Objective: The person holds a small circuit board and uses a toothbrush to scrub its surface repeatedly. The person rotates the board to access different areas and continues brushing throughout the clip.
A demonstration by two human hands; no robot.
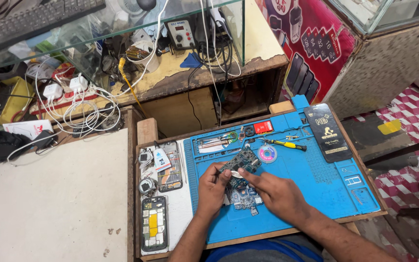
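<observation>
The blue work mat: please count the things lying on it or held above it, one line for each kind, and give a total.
Circuit boards: 2
Yellow-handled screwdriver: 1
Round solder wick spool: 1
Black flat package: 1
Small red box: 1
Total: 6

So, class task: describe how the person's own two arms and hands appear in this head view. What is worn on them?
Both forearms are bare: no sleeves, gloves, watch or bands show. The left hand and right hand are bare too, with no rings that I can make out. At the bottom edge, between the arms, lies blue cloth, seemingly the person's clothing.
</observation>
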